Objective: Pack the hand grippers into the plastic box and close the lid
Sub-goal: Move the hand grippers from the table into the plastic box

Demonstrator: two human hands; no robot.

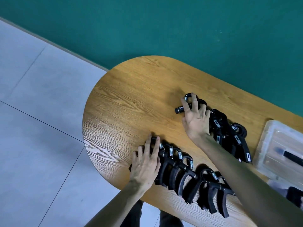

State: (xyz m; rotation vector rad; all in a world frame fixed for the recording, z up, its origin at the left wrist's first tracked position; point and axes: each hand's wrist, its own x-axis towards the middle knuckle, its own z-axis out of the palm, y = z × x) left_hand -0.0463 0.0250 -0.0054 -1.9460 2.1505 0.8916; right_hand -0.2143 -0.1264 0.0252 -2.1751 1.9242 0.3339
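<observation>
Several black hand grippers with steel springs lie in two rows on the wooden table (131, 99). My left hand (146, 164) rests on the leftmost gripper of the near row (185, 177), fingers spread over it. My right hand (195, 118) reaches across and curls its fingers around the leftmost gripper (179, 110) of the far row (229, 135). A clear plastic box part (265, 145) lies at the right edge of the table, with a black handle showing through it.
The table end is rounded and drops off to a grey tiled floor (41, 112) at left. A green wall (164, 27) runs behind. Another dark object (295, 195) sits at the far right edge, partly cut off. My legs show below the table.
</observation>
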